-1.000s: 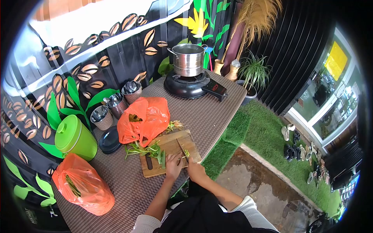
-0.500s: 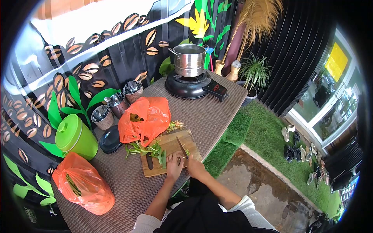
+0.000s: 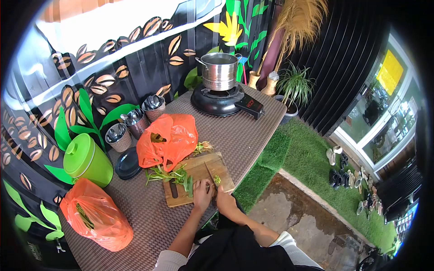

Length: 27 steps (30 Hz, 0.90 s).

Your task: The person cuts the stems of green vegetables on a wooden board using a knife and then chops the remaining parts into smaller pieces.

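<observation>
On a wooden cutting board point(image 3: 196, 166) lie leafy green stems point(image 3: 174, 174) at the left and a small heap of chopped green pieces point(image 3: 217, 179) at the right. My left hand point(image 3: 203, 194) is closed on the greens, its fingertips bent close to the blade. The handle of a knife point(image 3: 210, 173) is in my right hand point(image 3: 224, 201), and the blade points away from me across the board between the greens and the chopped pieces. Root ends point(image 3: 204, 147) lie behind the board, beside an open orange plastic bag point(image 3: 169, 140).
A pot point(image 3: 219, 71) stands on a black portable stove point(image 3: 217, 101) at the back. Cutlery cups point(image 3: 119, 137), black plates point(image 3: 128, 163), a green lidded bucket point(image 3: 88, 160) and another orange bag point(image 3: 97, 217) stand along the left. The woven-patterned table point(image 3: 253, 131) ends at the right.
My right hand has moved slightly down and left with the knife, and the chopped pieces right of the blade show more fully. My left hand stays nearly in place.
</observation>
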Motion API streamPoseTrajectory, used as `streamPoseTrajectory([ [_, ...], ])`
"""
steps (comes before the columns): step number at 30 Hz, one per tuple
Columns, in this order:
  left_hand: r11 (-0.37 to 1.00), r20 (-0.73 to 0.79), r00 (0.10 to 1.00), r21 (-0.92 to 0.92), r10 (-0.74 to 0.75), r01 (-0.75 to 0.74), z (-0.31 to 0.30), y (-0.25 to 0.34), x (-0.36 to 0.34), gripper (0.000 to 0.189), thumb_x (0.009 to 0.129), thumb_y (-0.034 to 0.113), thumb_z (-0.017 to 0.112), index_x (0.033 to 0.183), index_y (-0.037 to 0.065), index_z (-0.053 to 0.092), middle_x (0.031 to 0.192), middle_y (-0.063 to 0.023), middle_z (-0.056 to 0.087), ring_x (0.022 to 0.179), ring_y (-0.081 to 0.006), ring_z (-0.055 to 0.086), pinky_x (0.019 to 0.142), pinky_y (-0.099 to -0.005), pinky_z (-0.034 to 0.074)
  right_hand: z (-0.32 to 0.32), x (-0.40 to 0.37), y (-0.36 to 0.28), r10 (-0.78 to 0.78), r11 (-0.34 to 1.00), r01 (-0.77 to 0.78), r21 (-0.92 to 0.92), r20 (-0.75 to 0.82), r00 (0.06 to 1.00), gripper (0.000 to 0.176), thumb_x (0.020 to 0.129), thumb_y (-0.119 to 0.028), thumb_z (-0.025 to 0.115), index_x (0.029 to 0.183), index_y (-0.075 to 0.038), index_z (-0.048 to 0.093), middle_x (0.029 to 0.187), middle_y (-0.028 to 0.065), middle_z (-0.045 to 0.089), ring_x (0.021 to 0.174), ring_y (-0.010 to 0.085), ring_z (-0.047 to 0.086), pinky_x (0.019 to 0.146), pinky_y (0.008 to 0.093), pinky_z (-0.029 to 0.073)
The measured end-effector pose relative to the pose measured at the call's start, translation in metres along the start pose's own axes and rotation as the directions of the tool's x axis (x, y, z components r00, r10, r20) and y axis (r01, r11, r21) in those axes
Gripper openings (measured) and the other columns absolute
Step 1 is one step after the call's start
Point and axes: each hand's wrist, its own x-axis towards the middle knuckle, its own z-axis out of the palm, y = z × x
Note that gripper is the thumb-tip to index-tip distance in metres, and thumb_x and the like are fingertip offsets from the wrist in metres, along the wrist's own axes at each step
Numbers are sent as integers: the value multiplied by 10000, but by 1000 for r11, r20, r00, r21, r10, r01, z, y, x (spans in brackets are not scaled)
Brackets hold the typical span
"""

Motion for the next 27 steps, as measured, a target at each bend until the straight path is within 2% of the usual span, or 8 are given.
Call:
streamPoseTrajectory([
  [4,1000,5,1000,-12,-27,27,-3,2,-1,151,761,71,659,846,49,536,795,-82,555,753,-256,515,750,-376,400,3,22,6,-31,1000,31,-2,-6,999,304,830,-76,487,1078,56,371,777,289,623,743,426,642,626,505,515],
  [7,999,11,999,-3,-31,31,-3,3,2,136,778,83,644,833,51,525,790,-96,557,795,-300,525,767,-401,409,-6,19,6,-98,995,98,-13,17,995,310,837,-90,491,1081,52,363,794,283,628,758,427,642,649,499,518],
  [10,1000,-1,1000,-7,-18,18,-4,3,2,134,777,78,642,825,46,521,790,-97,558,792,-305,523,760,-402,410,-4,3,-3,-28,999,29,-26,49,998,292,846,-104,488,1062,55,372,798,279,628,765,435,638,654,502,513],
  [13,999,-3,1000,-44,-16,16,-5,3,1,140,778,79,642,810,40,512,773,-97,546,793,-308,520,760,-413,405,12,15,1,22,1000,-22,19,-1,1000,323,851,-117,483,1085,76,370,794,284,624,769,445,629,668,509,503],
  [15,999,16,999,-23,-43,43,-7,5,1,153,780,85,644,798,36,501,767,-111,530,786,-317,515,742,-423,406,8,28,11,-102,994,103,35,-29,994,368,853,-110,471,1131,96,344,804,294,618,761,450,623,674,511,497],
  [17,999,-20,999,-35,-29,28,-6,5,0,178,759,52,656,786,31,481,742,-107,506,743,-295,499,702,-395,400,8,31,16,-114,992,113,61,17,993,413,856,-121,479,1161,110,324,834,303,614,759,459,617,689,508,495],
  [21,996,-74,997,-82,-37,31,-4,1,1,215,728,-3,674,772,18,465,720,-106,483,669,-270,477,625,-361,403,12,5,1,-28,999,28,-17,-12,1000,349,862,-138,477,1114,71,356,796,291,620,747,421,640,622,489,515],
  [27,991,-78,997,-133,-22,12,-1,-6,-3,174,717,0,692,801,9,541,773,-120,577,751,-267,571,684,-357,466,13,9,8,-47,986,22,-167,-144,988,251,878,-153,472,1050,2,374,674,217,634,640,369,656,538,458,529],
])
